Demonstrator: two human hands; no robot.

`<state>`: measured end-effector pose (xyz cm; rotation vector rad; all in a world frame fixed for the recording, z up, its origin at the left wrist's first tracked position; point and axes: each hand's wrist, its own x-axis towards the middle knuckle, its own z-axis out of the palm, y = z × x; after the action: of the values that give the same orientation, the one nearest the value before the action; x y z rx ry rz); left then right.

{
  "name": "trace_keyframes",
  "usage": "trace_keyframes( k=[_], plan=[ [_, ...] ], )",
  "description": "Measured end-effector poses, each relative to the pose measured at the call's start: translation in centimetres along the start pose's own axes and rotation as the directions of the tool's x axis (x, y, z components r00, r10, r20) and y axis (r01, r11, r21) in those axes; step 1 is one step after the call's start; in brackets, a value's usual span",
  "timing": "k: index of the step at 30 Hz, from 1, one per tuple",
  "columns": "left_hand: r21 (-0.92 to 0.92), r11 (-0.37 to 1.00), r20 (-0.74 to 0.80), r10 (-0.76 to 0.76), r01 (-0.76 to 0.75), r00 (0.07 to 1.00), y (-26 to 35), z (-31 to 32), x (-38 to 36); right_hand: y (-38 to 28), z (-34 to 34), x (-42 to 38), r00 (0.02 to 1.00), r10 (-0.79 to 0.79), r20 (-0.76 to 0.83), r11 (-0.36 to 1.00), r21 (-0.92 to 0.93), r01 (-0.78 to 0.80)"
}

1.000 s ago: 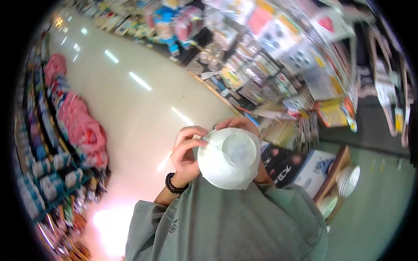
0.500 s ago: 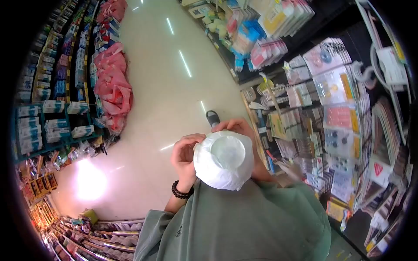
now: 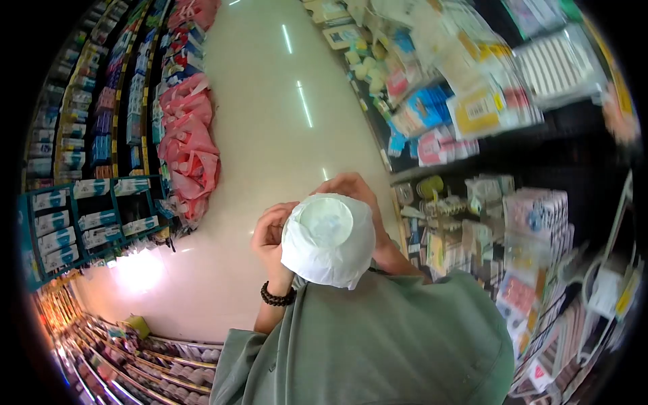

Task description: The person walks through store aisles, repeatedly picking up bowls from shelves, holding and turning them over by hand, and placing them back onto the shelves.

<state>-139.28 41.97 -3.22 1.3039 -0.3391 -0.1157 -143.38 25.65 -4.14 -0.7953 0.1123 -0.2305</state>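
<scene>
You held the white bowl (image 3: 328, 239) upside down against your chest, left hand (image 3: 270, 237) curled on its rim, right hand (image 3: 351, 190) cupped behind it; the inspection seemed underway, and turning it would need firm grips.

Green shirt, beaded bracelet

The person wore a loose sage-green shirt (image 3: 378, 344) with a tiny dark logo near the left shoulder, sleeves pushed up, plus a dark beaded bracelet (image 3: 276, 297) on the left wrist.
</scene>
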Motion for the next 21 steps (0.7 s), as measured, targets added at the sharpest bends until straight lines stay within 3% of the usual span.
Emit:
trace_keyframes(
  k=[4, 7, 10, 13, 14, 17, 21],
  plan=[
    [-0.073, 0.997, -0.084, 0.000, -0.007, 0.996, -2.7, -1.3, 7.3, 1.7, 0.1, 8.3, 1.000, 0.027, 0.013, 0.998, 0.050, -0.028],
    [-0.200, 0.973, -0.306, -0.173, 0.114, 0.936, -4.7, -2.1, 14.0, 2.0, 1.2, 15.5, 0.990, 0.092, -0.111, 0.984, -0.141, -0.107],
    [-0.152, 0.988, -0.193, -0.032, 0.002, 0.981, -7.7, -5.1, 22.8, 3.5, 1.3, 24.4, 0.998, 0.060, -0.008, 0.978, -0.198, -0.060],
    [-0.205, 0.975, -0.262, -0.142, 0.088, 0.955, -7.6, -6.7, 31.0, 3.7, 3.6, 33.3, 0.993, 0.048, -0.107, 0.969, -0.235, -0.072],
    [-0.224, 0.969, -0.288, -0.171, 0.108, 0.942, -7.5, -7.1, 33.9, 3.3, 3.8, 36.1, 0.995, 0.070, -0.076, 0.963, -0.256, -0.088],
    [-0.172, 0.985, -0.236, -0.012, -0.030, 0.972, -8.6, -9.0, 41.4, 3.2, 4.8, 44.2, 0.996, 0.094, 0.005, 0.951, -0.296, -0.088],
    [-0.189, 0.982, -0.251, -0.066, 0.018, 0.966, -7.9, -9.0, 49.9, 2.6, 6.0, 52.0, 0.997, 0.081, -0.011, 0.967, -0.240, -0.081]
  ],
)
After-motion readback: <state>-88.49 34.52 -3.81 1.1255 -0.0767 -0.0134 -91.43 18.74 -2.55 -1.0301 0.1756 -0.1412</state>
